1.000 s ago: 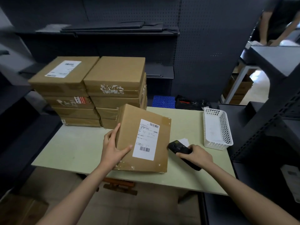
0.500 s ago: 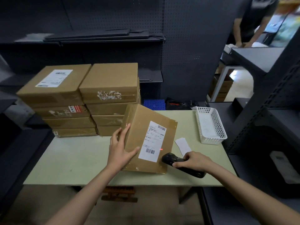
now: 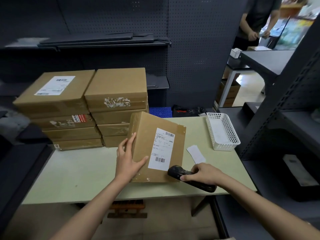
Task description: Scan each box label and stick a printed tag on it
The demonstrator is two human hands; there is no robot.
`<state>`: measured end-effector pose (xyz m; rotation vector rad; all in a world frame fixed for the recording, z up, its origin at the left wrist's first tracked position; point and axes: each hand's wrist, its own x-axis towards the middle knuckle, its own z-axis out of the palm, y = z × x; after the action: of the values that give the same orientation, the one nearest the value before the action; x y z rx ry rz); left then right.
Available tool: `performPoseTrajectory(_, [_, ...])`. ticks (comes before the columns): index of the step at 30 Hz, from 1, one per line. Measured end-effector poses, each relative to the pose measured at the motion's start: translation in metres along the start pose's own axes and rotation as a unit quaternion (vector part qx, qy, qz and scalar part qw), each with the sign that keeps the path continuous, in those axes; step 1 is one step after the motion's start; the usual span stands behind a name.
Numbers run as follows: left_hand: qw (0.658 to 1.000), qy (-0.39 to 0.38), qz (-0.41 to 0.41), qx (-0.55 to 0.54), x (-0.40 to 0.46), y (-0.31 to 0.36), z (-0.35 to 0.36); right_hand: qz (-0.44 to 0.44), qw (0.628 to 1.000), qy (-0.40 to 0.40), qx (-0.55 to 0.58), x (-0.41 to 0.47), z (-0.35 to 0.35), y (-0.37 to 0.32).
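A brown cardboard box (image 3: 146,130) stands tilted on its front edge on the pale green table (image 3: 83,172), its top face turned toward me. A white shipping label (image 3: 161,148) with barcodes is on that face. My left hand (image 3: 128,161) holds the box by its left edge, thumb on the front face. My right hand (image 3: 203,174) grips a black handheld scanner (image 3: 178,172), whose head points at the label's lower right corner. A small white printed tag (image 3: 196,154) lies flat on the table just right of the box.
Two stacks of brown boxes (image 3: 90,108) fill the table's back left. A white perforated basket (image 3: 222,130) sits at the back right. Dark shelving (image 3: 285,118) flanks the table on the right, and a person (image 3: 256,19) stands at the far right.
My right hand has brought the scanner from the table beside the box up to the label's lower corner. The red scan dot seen half a second ago is gone. The box stays tilted.
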<state>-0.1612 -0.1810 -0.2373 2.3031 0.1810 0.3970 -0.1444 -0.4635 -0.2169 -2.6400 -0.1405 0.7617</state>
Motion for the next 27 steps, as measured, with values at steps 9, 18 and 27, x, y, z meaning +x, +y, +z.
performPoseTrajectory(9, [0.991, -0.032, -0.103, -0.083, 0.002, -0.018, 0.005, 0.026, 0.988, 0.152, -0.014, 0.006, 0.015, 0.016])
performPoseTrajectory(18, [0.959, -0.06, -0.224, -0.162, -0.009, -0.037, 0.034, 0.076, 0.973, 0.219, -0.01, 0.037, 0.022, 0.08])
performPoseTrajectory(27, [0.934, -0.085, -0.256, -0.235, -0.016, -0.038, 0.065, 0.11, 0.979, 0.156, -0.065, 0.075, 0.018, 0.128])
